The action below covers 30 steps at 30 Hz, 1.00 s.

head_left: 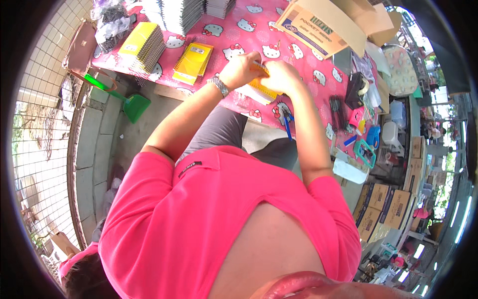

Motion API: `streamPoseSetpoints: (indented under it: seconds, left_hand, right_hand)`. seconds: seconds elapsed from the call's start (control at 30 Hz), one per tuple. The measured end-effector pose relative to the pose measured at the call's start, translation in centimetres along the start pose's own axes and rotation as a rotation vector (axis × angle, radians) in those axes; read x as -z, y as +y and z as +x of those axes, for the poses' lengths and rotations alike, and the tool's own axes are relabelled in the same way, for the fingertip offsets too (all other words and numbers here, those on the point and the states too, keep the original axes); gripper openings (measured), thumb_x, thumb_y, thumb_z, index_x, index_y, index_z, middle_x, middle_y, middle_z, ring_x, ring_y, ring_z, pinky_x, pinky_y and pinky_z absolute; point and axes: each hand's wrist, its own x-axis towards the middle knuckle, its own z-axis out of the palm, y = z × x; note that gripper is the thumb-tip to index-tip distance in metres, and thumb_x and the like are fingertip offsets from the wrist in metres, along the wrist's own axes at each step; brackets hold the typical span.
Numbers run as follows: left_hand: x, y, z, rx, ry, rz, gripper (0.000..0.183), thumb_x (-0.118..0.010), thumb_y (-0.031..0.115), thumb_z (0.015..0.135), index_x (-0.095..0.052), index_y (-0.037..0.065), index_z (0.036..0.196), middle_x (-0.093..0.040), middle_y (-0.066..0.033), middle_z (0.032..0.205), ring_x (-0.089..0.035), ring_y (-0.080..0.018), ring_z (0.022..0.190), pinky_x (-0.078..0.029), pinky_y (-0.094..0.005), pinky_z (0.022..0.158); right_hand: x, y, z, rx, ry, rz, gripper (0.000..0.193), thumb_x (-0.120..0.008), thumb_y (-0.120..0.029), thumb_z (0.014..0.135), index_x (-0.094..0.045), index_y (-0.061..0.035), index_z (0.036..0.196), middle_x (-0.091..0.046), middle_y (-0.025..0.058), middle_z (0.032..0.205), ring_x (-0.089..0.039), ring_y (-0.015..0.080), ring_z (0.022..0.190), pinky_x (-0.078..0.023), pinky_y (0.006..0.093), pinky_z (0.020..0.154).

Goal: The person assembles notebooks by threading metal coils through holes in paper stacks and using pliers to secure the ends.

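Both my hands are at a yellow spiral notepad [266, 89] over the pink tablecloth, close to the table's near edge. My left hand [241, 71], with a wide bracelet at the wrist, has its fingers closed on the pad's left and top side. Opposite it, my right hand [282, 77] grips the top right part with bent fingers. White pages show beneath the yellow cover. A short stack of yellow notepads [193, 62] lies left of my hands, and a taller stack [143, 47] stands farther left. Blue-handled scissors or pliers [288, 122] rest at the near edge.
An open cardboard box [318, 29] sits at the back right. White spiral pads [179, 15] are stacked at the back. Black pens or cords [338, 112], a black tape dispenser [356, 89] and a teal-framed item [365, 153] crowd the right. A green dustpan [135, 107] hangs low left.
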Motion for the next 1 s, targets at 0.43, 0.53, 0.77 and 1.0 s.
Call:
streamPoseSetpoints:
  seconds: [0.43, 0.53, 0.77, 1.0]
  left_hand:
    - [-0.1, -2.5, -1.4, 0.096, 0.187, -0.134, 0.020, -0.064, 0.016, 0.091, -0.055, 0.002, 0.104, -0.061, -0.0124, 0.070, -0.066, -0.0186, 0.060, -0.052, -0.0325, 0.058]
    - [0.3, -2.0, -1.3, 0.126, 0.152, -0.101, 0.025, -0.065, 0.020, 0.092, -0.055, 0.002, 0.106, -0.063, -0.0142, 0.073, -0.066, -0.0228, 0.059, -0.052, -0.0333, 0.058]
    - [-0.6, -1.6, -1.2, -0.040, 0.287, -0.063, 0.025, -0.066, 0.021, 0.091, -0.056, 0.004, 0.105, -0.063, -0.0196, 0.078, -0.066, -0.0334, 0.073, -0.052, -0.0398, 0.063]
    - [-0.2, -2.3, -1.3, 0.186, 0.127, 0.025, 0.029, -0.069, 0.019, 0.088, -0.057, 0.004, 0.110, -0.064, -0.0183, 0.082, -0.067, -0.0300, 0.072, -0.053, -0.0366, 0.063]
  right_hand:
    - [-0.8, 2.1, -5.6, 0.030, 0.958, 0.315, 0.031, -0.072, -0.011, 0.078, -0.066, -0.0040, 0.107, -0.068, 0.0141, 0.096, -0.066, 0.0306, 0.088, -0.052, 0.0372, 0.079]
    - [-8.7, 7.3, -8.9, -0.337, 0.743, 0.423, 0.026, -0.063, -0.022, 0.091, -0.065, -0.0033, 0.109, -0.069, 0.0172, 0.095, -0.067, 0.0344, 0.088, -0.053, 0.0416, 0.078]
    - [-19.6, 7.4, -15.3, -0.381, 0.525, 0.072, 0.052, -0.068, -0.039, 0.084, -0.058, -0.0066, 0.124, -0.059, 0.0191, 0.114, -0.056, 0.0369, 0.102, -0.044, 0.0503, 0.088]
    - [-10.3, 0.9, -10.3, -0.050, 0.832, 0.527, 0.041, -0.075, -0.019, 0.080, -0.064, -0.0051, 0.117, -0.061, 0.0151, 0.097, -0.058, 0.0325, 0.093, -0.046, 0.0416, 0.084]
